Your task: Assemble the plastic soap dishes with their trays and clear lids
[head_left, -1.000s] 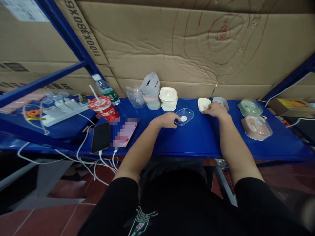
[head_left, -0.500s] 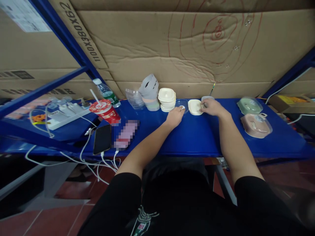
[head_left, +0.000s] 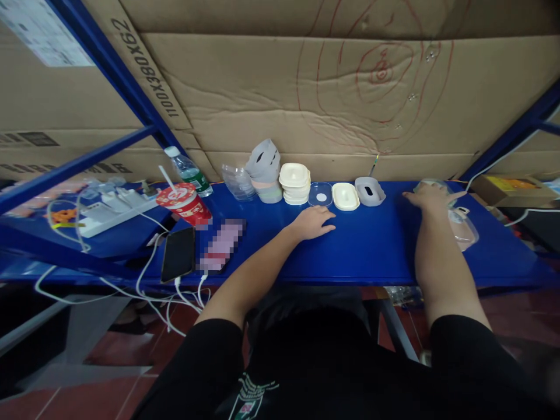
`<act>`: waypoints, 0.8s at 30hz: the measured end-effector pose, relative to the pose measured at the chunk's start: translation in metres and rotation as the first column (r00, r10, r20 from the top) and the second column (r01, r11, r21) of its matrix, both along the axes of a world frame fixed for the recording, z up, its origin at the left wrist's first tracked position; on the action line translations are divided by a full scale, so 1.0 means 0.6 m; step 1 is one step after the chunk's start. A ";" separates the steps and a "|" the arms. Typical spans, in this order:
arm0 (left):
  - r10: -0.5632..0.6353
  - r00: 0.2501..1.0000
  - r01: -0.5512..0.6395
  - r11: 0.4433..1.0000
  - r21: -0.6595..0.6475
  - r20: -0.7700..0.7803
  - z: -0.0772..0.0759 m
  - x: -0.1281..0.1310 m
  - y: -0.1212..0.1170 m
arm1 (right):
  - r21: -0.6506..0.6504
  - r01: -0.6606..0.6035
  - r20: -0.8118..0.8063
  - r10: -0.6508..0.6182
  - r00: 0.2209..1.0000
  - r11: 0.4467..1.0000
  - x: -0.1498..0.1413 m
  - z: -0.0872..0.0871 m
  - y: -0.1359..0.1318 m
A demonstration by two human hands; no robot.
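Note:
My left hand (head_left: 313, 222) lies flat and open on the blue shelf (head_left: 359, 251), just in front of a clear plastic lid (head_left: 321, 194) with a white disc in it. Beside that lid sit a cream tray (head_left: 345, 196) and a grey piece with a slot (head_left: 370, 191), in a row. My right hand (head_left: 431, 196) reaches to the right and rests over the green lidded box (head_left: 426, 185), fingers spread. The pink lidded box (head_left: 464, 226) is partly hidden behind my right forearm.
At the back stand stacks of cream trays (head_left: 294, 182), grey pieces (head_left: 264, 169) and clear lids (head_left: 237, 180). A red cup with a straw (head_left: 184, 203), a water bottle (head_left: 189, 171), two phones on cables (head_left: 178, 254) and a power strip (head_left: 111, 209) lie to the left. Cardboard (head_left: 306, 99) closes the back.
My left hand has let go of the clear lid and drawn back. My right hand has left the cream tray and grey piece and moved right onto the green box.

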State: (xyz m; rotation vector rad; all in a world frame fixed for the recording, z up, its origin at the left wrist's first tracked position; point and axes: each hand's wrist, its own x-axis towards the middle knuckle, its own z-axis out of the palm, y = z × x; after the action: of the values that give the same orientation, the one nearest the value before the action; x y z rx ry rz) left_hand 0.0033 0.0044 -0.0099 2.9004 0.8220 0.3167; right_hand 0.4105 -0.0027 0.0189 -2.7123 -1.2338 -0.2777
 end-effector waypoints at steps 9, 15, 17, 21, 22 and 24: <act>0.055 0.998 -0.054 0.994 -0.099 0.004 0.011 -0.021 0.000 | 0.046 -0.076 -0.244 0.085 0.966 0.996 -0.046 0.015 -0.013; 0.049 0.998 -0.044 0.991 -0.126 0.033 0.013 -0.019 -0.003 | 0.013 -0.159 -0.219 0.158 0.963 0.987 -0.053 0.007 -0.005; 0.044 0.998 -0.039 0.990 -0.136 0.036 0.013 -0.018 -0.004 | -0.005 -0.165 -0.232 0.160 0.960 0.986 -0.056 0.004 -0.005; 0.037 0.999 -0.032 0.990 -0.140 0.032 0.014 -0.019 -0.006 | 0.080 -0.092 -0.212 0.107 0.971 0.993 -0.055 0.011 -0.012; 0.032 0.999 -0.027 0.990 -0.141 0.035 0.015 -0.019 -0.007 | 0.133 -0.078 -0.200 0.103 0.974 0.988 -0.057 0.016 -0.014; 0.026 0.998 -0.017 0.989 -0.144 0.060 0.018 -0.018 -0.011 | 0.270 -0.104 -0.175 0.155 0.972 0.957 -0.070 0.028 -0.014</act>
State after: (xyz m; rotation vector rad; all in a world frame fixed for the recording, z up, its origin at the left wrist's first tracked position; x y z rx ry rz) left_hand -0.0075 -0.0019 0.0008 2.7364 0.8308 0.3337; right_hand 0.3687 -0.0109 0.0356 -2.3622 -1.2188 -0.1423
